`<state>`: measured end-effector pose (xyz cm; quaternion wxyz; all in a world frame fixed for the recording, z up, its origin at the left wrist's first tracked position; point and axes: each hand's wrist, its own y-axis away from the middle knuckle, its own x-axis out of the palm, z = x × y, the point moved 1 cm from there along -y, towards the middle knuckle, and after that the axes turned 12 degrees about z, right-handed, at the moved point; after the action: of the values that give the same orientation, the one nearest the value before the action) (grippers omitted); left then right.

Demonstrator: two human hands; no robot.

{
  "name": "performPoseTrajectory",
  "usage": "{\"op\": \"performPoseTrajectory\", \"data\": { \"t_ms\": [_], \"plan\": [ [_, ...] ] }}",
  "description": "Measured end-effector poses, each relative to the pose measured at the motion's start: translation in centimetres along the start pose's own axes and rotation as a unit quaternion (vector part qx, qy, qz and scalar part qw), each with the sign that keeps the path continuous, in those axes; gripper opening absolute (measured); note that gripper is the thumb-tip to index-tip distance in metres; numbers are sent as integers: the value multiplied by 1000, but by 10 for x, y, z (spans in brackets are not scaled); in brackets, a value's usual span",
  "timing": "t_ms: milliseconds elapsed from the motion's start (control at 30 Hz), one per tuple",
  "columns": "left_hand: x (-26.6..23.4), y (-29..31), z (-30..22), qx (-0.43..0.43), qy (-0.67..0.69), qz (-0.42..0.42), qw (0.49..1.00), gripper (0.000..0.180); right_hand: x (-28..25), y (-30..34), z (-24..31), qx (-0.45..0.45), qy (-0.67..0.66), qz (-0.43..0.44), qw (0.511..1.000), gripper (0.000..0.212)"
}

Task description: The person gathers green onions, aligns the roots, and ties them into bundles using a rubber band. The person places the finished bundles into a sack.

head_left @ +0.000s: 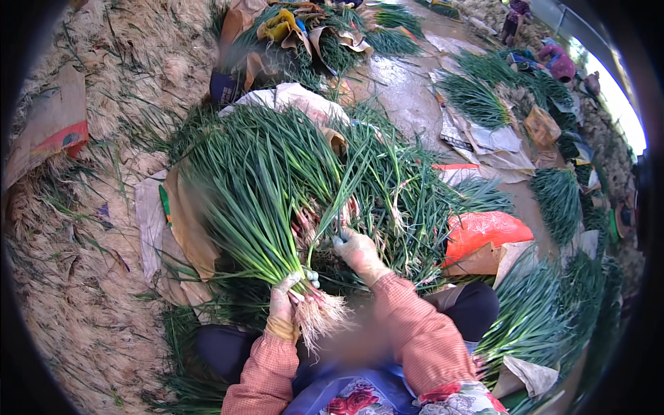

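Note:
My left hand (pixel 283 304), in a pale glove, is closed around a bunch of spring onions (pixel 256 187). Its long green leaves fan out up and to the left, and its pale stringy roots (pixel 321 315) hang out below my grip. To the right of the bunch, my gloved right hand (pixel 361 256) has its fingers pressed together near a bent green stalk. What they pinch is too small to make out. Past that hand lies a loose heap of spring onions (pixel 408 187) with tangled leaves, reddish bulbs and roots.
Dry pale straw or root litter (pixel 104 256) covers the ground at left. Brown paper sheets (pixel 187 228) lie under the heap. At right are a red plastic bag (pixel 484 235) and more onion bunches (pixel 532 311). Other people (pixel 557 61) work at the far right.

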<state>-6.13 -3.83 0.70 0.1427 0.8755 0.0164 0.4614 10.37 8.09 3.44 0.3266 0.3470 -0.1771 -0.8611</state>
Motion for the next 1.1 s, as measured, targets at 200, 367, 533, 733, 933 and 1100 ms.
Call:
{"op": "performPoseTrajectory", "data": {
  "t_ms": [200, 367, 533, 733, 933, 1100],
  "plan": [
    [2, 4, -6, 6, 69, 60, 996, 47, -61, -10, 5, -82, -43, 181, 979, 31],
    [39, 2, -46, 148, 164, 155, 963, 43, -60, -76, -23, 77, 95, -177, 977, 35],
    [36, -2, -65, 158, 51, 150, 975, 48, -100, -49, 3, 75, 70, -78, 992, 30],
    [-2, -9, -38, 144, 73, 95, 982, 54, -131, 32, 10, -15, 2, -242, 970, 20],
    [6, -5, -42, 138, 77, 117, 980, 52, -125, 31, -37, -194, -442, -67, 873, 18],
    [5, -5, -34, 127, 86, 118, 981, 49, -61, 19, -63, -39, -267, 61, 961, 24]
  ]
}}
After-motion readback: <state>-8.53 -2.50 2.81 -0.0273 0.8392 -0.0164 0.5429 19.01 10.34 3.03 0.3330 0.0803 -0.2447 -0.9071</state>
